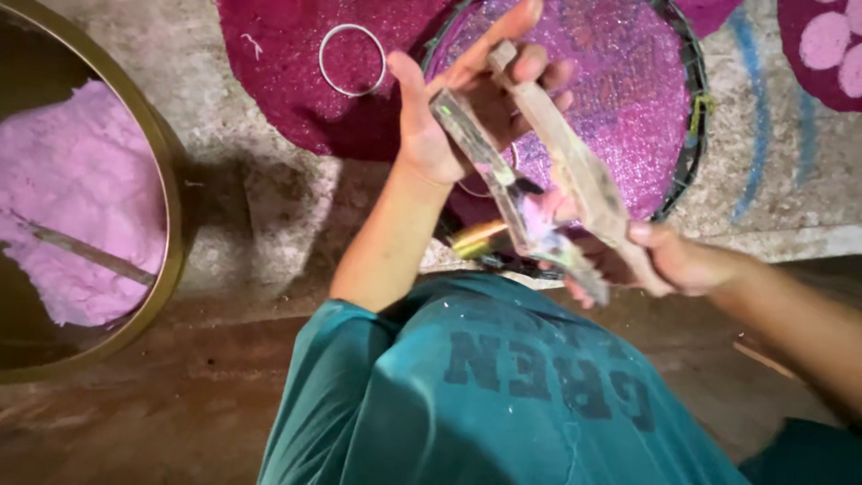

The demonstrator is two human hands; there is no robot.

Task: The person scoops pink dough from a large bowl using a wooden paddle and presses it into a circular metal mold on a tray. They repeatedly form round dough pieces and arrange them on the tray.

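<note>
- Two long wooden sticks, held up over the person's lap, roughly in the middle of the head view.
- Pale stick [575, 166]: flat, light brown, runs from upper left down to lower right; surface dusty, faint green smear along its middle.
- Darker stick [503, 184]: thinner, grey-brown, green-tinted at its upper end; lower part caked with pink and lilac paste — the clump sits where the two sticks come closest.
- The sticks lie nearly parallel and narrow towards each other at the lower end; whether they touch there cannot be told, the area is blurred.
- Left hand [453, 108]: open palm facing the camera, fingers spread upward; upper ends of both sticks rest against the palm and fingers, not clenched.
- Right hand [669, 260]: closed around the lower ends of the sticks, thumb on top of the pale stick.
- Below the hands: teal shirt [485, 395] with dark lettering.
- Behind the sticks: a round frame [691, 135] with dark rim, stretched with glittery magenta mesh, lying on the floor [260, 207].
- Just left of it: a dark magenta round mat [287, 81] with a thin white ring [352, 60] on top.
- Far left: large brass-rimmed basin [171, 207] holding pale pink pulp [81, 189] — a thin rod lies across it.
- Upper right corner: a magenta piece with pale pink petals [831, 45].
</note>
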